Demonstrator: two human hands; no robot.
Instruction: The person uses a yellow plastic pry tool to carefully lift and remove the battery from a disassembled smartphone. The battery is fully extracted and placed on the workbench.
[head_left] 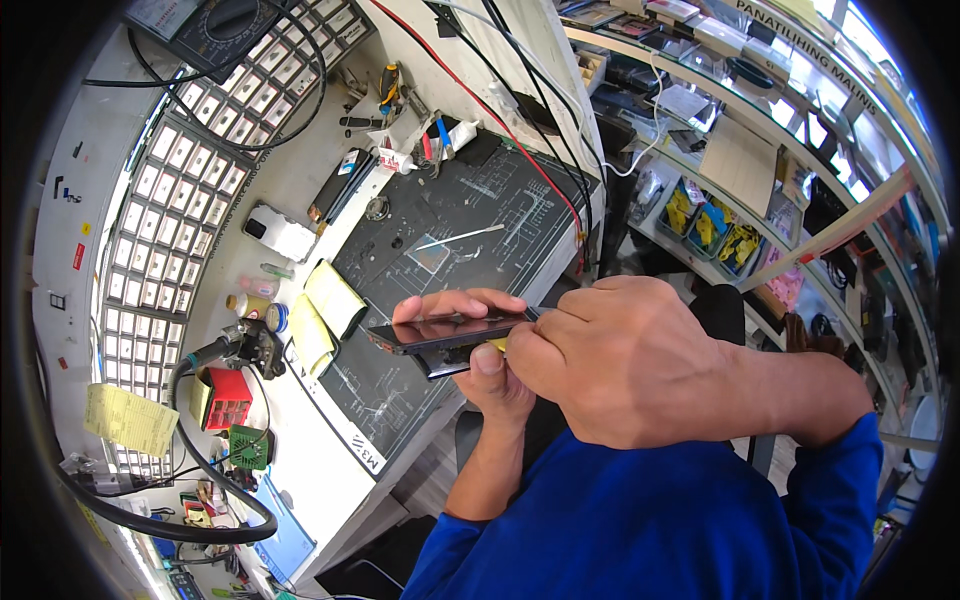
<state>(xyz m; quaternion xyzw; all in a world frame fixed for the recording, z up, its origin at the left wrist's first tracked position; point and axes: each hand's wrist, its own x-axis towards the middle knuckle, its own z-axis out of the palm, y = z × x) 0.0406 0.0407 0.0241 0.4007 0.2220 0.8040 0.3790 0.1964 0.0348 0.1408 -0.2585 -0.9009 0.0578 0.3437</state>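
Clasping a slim glossy black phone point(447, 333), both hands' grips pinch its edges

phone point(445, 335): dark, flat, slim slab with a glossy face that catches light
state: back part looks slightly parted from the front along the lower edge; cannot tell how far
pose: held nearly level, edge-on to the camera, long side running left to right
place: in the air above the dark work mat's near edge, gripped between both hands

White workbench point(300, 180) with dark mat point(480, 215), glass display shelves point(760, 130), bright daylight
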